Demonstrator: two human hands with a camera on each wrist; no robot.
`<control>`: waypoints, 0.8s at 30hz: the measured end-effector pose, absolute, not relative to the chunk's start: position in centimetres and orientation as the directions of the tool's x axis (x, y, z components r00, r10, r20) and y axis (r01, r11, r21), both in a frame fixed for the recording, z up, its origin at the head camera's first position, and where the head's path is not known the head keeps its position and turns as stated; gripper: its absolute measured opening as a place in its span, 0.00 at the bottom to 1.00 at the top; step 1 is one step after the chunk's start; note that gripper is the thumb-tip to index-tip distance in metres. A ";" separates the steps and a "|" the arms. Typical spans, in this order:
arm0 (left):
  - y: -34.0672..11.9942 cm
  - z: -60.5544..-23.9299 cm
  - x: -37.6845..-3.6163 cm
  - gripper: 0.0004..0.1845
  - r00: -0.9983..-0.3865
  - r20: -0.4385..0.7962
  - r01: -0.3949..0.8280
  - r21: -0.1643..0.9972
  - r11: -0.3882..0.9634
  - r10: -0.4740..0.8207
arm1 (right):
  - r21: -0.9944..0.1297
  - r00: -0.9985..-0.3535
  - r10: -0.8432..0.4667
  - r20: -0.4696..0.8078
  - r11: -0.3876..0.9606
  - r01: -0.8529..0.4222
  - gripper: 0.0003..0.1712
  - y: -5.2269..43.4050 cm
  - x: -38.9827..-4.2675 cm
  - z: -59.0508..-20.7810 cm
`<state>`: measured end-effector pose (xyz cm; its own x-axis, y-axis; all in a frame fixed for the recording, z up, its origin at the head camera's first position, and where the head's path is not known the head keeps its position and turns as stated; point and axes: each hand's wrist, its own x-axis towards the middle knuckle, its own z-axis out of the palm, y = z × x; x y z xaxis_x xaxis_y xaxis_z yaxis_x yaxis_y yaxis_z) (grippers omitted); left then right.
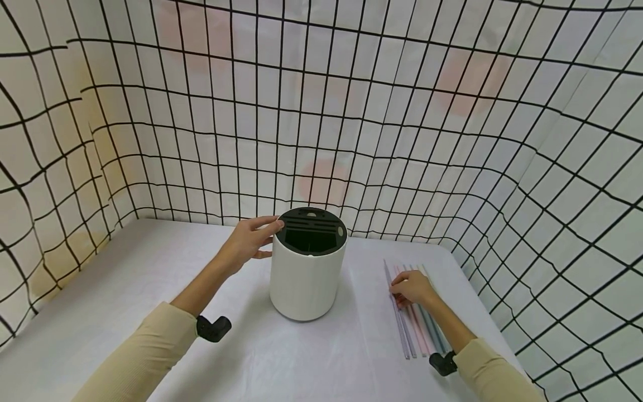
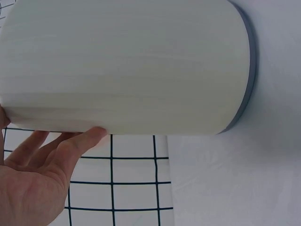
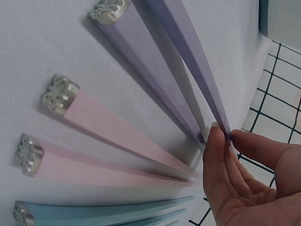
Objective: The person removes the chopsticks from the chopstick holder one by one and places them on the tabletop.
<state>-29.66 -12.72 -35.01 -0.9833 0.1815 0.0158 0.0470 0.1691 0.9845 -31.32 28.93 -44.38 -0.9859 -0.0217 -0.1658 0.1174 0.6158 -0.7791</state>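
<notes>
A white cylindrical utensil holder (image 1: 305, 285) with a black slotted top (image 1: 311, 226) stands upright mid-table. My left hand (image 1: 249, 244) touches its left side near the rim, the fingers fairly straight; the left wrist view shows a fingertip against the white wall (image 2: 131, 70). To the right, my right hand (image 1: 414, 287) pinches a purple chopstick (image 3: 195, 56) between thumb and fingers, its near end lifted off the cloth. Beside it lie another purple chopstick (image 3: 146, 66), two pink chopsticks (image 3: 108, 122) and several teal ones (image 3: 94, 212), each with a silvery decorated end.
A white cloth covers the table (image 1: 241, 357). Black wire mesh (image 1: 321, 128) rises behind it and on both sides, with pale sheeting beyond. The chopsticks lie side by side near the table's right edge. Dark wrist devices (image 1: 213, 329) sit on both sleeves.
</notes>
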 end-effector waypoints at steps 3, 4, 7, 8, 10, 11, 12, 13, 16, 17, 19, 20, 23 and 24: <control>-12.7 -35.0 -29.6 0.35 -0.984 0.013 0.045 0.984 0.173 0.180 | -0.774 -0.985 -0.015 -0.172 0.620 0.126 0.09 28.8 -31.3 -44.5; -12.7 -35.0 -29.6 0.36 -0.984 0.013 0.044 0.984 0.172 0.180 | -0.770 -0.985 -0.015 -0.170 0.625 0.124 0.08 28.7 -31.3 -44.5; -12.7 -34.9 -29.6 0.35 -0.983 0.016 0.046 0.985 0.166 0.183 | -0.767 -0.984 -0.013 -0.176 0.629 0.128 0.07 28.6 -31.4 -44.7; -12.7 -34.9 -29.6 0.35 -0.982 0.017 0.048 0.986 0.162 0.186 | -0.766 -0.984 -0.012 -0.178 0.629 0.131 0.07 28.6 -31.4 -44.7; -12.7 -34.9 -29.6 0.35 -0.982 0.020 0.051 0.986 0.158 0.190 | -0.764 -0.984 -0.010 -0.180 0.631 0.133 0.07 28.6 -31.4 -44.8; -12.7 -34.9 -29.6 0.35 -0.981 0.022 0.053 0.986 0.158 0.191 | -0.765 -0.983 -0.011 -0.182 0.630 0.135 0.07 28.6 -31.5 -44.8; -12.7 -34.9 -29.6 0.36 -0.981 0.023 0.054 0.986 0.158 0.193 | -0.765 -0.983 -0.009 -0.183 0.629 0.137 0.07 28.6 -31.5 -44.8; -12.7 -34.9 -29.6 0.35 -0.981 0.023 0.054 0.986 0.157 0.193 | -0.766 -0.983 -0.009 -0.183 0.628 0.137 0.07 28.6 -31.5 -44.8; -12.7 -35.0 -29.6 0.35 -0.981 0.020 0.051 0.986 0.159 0.191 | -0.765 -0.984 -0.010 -0.179 0.630 0.133 0.07 28.6 -31.6 -44.9; -12.7 -35.0 -29.6 0.35 -0.982 0.018 0.049 0.986 0.159 0.189 | -0.765 -0.984 -0.008 -0.178 0.630 0.133 0.06 28.6 -31.6 -45.0; -12.7 -35.1 -29.6 0.35 -0.982 0.016 0.047 0.986 0.162 0.187 | -0.762 -0.985 -0.010 -0.171 0.635 0.126 0.06 28.6 -31.7 -45.0; -12.8 -35.1 -29.6 0.35 -0.982 0.016 0.048 0.985 0.165 0.188 | -0.761 -0.985 -0.008 -0.170 0.637 0.126 0.06 28.7 -31.7 -45.1; -12.8 -35.2 -29.6 0.35 -0.982 0.016 0.048 0.985 0.168 0.186 | -0.754 -0.986 -0.011 -0.165 0.645 0.119 0.06 28.6 -31.8 -45.1; -12.8 -35.2 -29.6 0.35 -0.982 0.017 0.049 0.984 0.169 0.187 | -0.752 -0.986 -0.009 -0.164 0.649 0.119 0.06 28.6 -31.8 -45.1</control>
<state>-29.63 -12.83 -35.19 -0.9821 0.1874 0.0166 0.0488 0.1689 0.9844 -31.76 28.61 -45.10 -0.9865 -0.0091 -0.1637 0.1188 0.6487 -0.7517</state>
